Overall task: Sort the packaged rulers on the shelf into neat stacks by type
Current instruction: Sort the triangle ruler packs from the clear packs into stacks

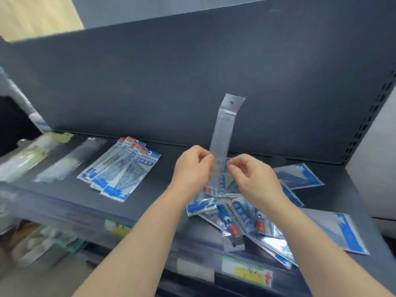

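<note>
Both hands are pinching one clear ruler (225,125) low down, the left hand (192,166) at its left edge and the right hand (250,176) at its right. It is standing upright between them, long axis vertical, hole end up, over the jumbled pile (235,217) beneath the right hand. The clear stack (70,161), likely its place, is lying well left of the left hand, beyond the blue stack (120,172), so the left hand is nearer.

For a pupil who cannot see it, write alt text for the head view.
The left hand and right hand pinch a clear packaged ruler upright over a dark shelf. A messy pile of blue packets lies beneath; a neater stack sits at left.
</note>
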